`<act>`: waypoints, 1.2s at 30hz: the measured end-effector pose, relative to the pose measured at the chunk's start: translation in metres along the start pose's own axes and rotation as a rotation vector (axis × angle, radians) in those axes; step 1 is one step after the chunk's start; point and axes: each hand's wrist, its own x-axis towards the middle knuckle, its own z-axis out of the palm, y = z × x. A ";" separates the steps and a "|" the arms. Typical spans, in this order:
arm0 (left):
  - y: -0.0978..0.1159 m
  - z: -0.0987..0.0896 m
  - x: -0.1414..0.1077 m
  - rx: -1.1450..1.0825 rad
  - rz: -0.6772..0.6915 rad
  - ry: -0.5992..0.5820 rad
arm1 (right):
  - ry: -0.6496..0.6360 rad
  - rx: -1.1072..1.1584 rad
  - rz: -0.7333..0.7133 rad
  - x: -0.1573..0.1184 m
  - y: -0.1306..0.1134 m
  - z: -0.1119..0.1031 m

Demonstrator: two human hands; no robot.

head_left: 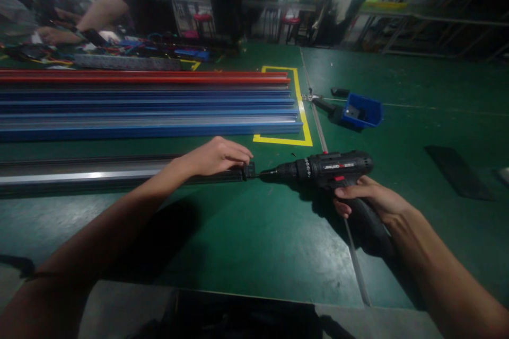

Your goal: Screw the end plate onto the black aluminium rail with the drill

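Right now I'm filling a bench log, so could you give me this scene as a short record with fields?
Left grip: at black end piece, end of metal rail
Right grip: holding black power drill
Drill bit: aimed at end piece; contact unclear
Beyond: red rails and blue rails, ends inside yellow tape
Right: blue bin, flat black piece
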 end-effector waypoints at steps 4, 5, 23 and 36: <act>-0.001 0.001 0.000 -0.014 -0.003 0.003 | -0.094 0.067 0.106 0.002 0.002 -0.008; -0.001 0.001 0.000 -0.018 -0.008 0.006 | -0.129 0.079 0.142 0.003 0.001 -0.010; 0.000 0.000 0.002 -0.077 0.004 0.003 | -0.478 0.226 0.117 0.020 0.017 -0.025; 0.001 -0.001 0.002 -0.056 -0.002 -0.040 | -0.379 0.099 0.165 0.016 0.019 -0.029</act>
